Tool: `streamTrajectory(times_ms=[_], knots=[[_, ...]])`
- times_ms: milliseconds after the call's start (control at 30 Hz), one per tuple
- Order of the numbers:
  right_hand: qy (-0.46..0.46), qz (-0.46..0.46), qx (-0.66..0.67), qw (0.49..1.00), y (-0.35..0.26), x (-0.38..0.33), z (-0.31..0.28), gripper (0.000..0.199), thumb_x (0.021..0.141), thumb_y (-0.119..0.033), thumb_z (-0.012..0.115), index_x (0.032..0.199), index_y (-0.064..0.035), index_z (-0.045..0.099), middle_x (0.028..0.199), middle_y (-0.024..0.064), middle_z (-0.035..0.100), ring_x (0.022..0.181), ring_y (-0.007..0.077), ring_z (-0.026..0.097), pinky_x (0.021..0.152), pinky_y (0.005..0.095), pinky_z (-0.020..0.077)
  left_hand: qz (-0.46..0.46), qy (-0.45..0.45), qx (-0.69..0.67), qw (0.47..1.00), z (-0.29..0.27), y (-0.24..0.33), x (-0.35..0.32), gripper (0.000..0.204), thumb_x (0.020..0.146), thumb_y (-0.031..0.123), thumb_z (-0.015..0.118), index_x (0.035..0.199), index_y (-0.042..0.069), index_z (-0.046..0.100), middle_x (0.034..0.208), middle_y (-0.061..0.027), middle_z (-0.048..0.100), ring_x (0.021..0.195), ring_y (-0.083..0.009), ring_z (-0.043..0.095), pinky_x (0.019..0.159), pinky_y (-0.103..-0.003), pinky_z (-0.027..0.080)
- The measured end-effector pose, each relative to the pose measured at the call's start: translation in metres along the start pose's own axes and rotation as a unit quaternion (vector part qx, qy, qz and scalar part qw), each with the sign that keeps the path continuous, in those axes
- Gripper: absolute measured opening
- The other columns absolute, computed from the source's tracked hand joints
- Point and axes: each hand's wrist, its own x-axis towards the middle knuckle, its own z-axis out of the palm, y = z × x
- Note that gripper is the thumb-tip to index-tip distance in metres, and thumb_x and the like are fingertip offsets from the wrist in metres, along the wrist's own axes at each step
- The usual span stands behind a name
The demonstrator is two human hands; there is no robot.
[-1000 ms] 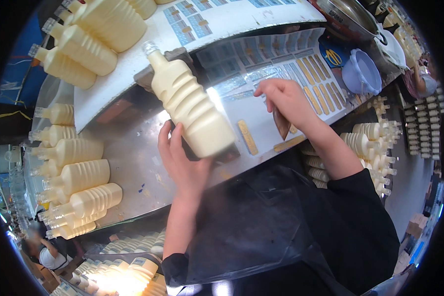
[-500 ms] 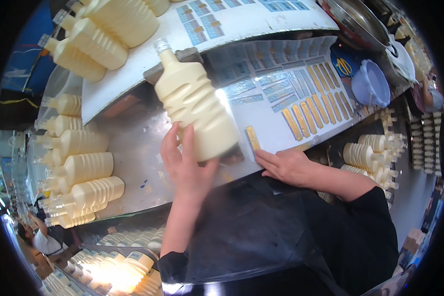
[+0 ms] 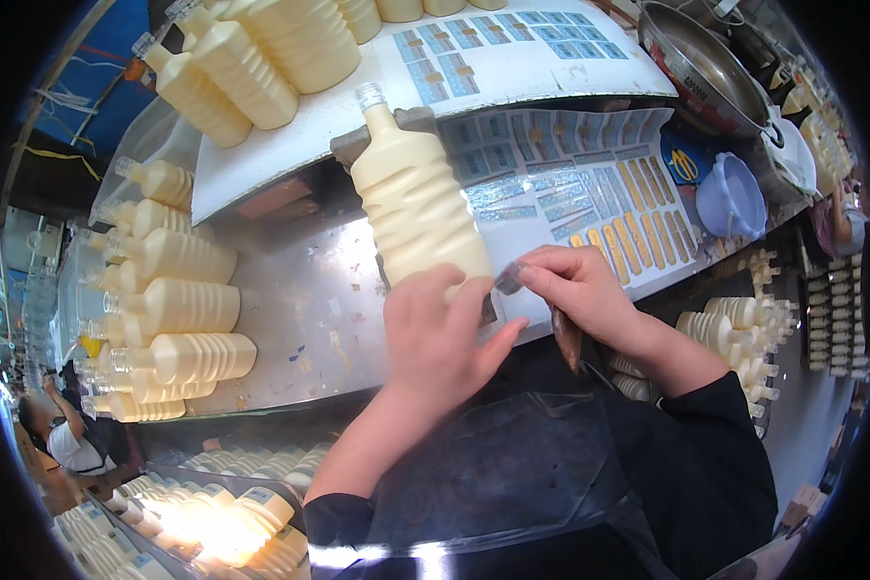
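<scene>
My left hand (image 3: 440, 338) grips the base of a ribbed plastic bottle (image 3: 416, 198) full of pale cream liquid, its uncapped neck pointing away from me. Right beside the bottle's base, my right hand (image 3: 575, 290) pinches a small label sticker (image 3: 510, 278) between thumb and fingers. Both hands are over the front of a shiny metal table (image 3: 300, 319). Sheets of blue and yellow label stickers (image 3: 599, 198) lie on the table just beyond my right hand.
Several filled bottles (image 3: 179, 309) lie stacked at the left of the table, and more (image 3: 251, 58) lie on a raised white shelf behind. A metal bowl (image 3: 696, 68) and a blue plastic container (image 3: 735, 193) stand at the right. More bottles (image 3: 739, 329) sit below the table's edge.
My right hand left the sticker sheets, dropped to the table's front edge, then came up to the bottle's base with a sticker. The bottle in my left hand has shifted slightly right.
</scene>
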Motion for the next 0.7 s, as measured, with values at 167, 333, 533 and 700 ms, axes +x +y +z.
streamTrajectory(times_ms=[167, 333, 533, 700], knots=[[0.027, -0.206, -0.04, 0.977, -0.021, 0.005, 0.027, 0.025, 0.099, -0.006, 0.063, 0.118, 0.0076, 0.07, 0.119, 0.0158, 0.07, 0.101, 0.0146, 0.066, 0.076, 0.0252, 0.0528, 0.006, 0.091, 0.086, 0.992, 0.007, -0.002, 0.023, 0.037, 0.067, 0.014, 0.083, 0.1, 0.009, 0.068, 0.102, -0.0105, 0.06, 0.091, -0.0313, 0.056, 0.08, -0.041, 0.045], [0.051, -0.266, -0.095, 0.958, -0.033, 0.012, 0.031, 0.035, 0.09, -0.011, 0.071, 0.123, 0.0009, 0.068, 0.119, 0.0157, 0.067, 0.086, 0.0158, 0.067, 0.073, 0.0265, 0.0528, -0.039, 0.118, 0.016, 0.992, -0.003, -0.01, 0.03, 0.024, 0.073, 0.006, 0.079, 0.094, 0.008, 0.069, 0.098, -0.0088, 0.06, 0.089, -0.0275, 0.058, 0.079, -0.038, 0.047], [-0.143, -0.085, 0.044, 0.985, -0.024, 0.054, 0.014, 0.038, 0.093, -0.009, 0.071, 0.13, -0.0016, 0.065, 0.118, 0.0049, 0.067, 0.07, 0.003, 0.056, 0.062, 0.0189, 0.0466, -0.214, 0.154, -0.394, 0.88, -0.003, -0.026, 0.041, 0.008, 0.089, -0.001, 0.072, 0.094, 0.003, 0.067, 0.101, -0.0036, 0.059, 0.097, -0.0135, 0.057, 0.088, -0.028, 0.046], [-0.069, -0.058, 0.114, 0.989, -0.042, 0.077, 0.01, 0.017, 0.096, -0.017, 0.071, 0.107, -0.0031, 0.072, 0.075, -0.0046, 0.063, 0.061, 0.0008, 0.052, 0.054, 0.0172, 0.04, -0.322, 0.196, -0.502, 0.779, -0.001, -0.043, 0.058, 0.01, 0.095, 0.005, 0.072, 0.102, 0.003, 0.065, 0.101, 0.0, 0.062, 0.094, -0.008, 0.058, 0.087, -0.025, 0.047]])
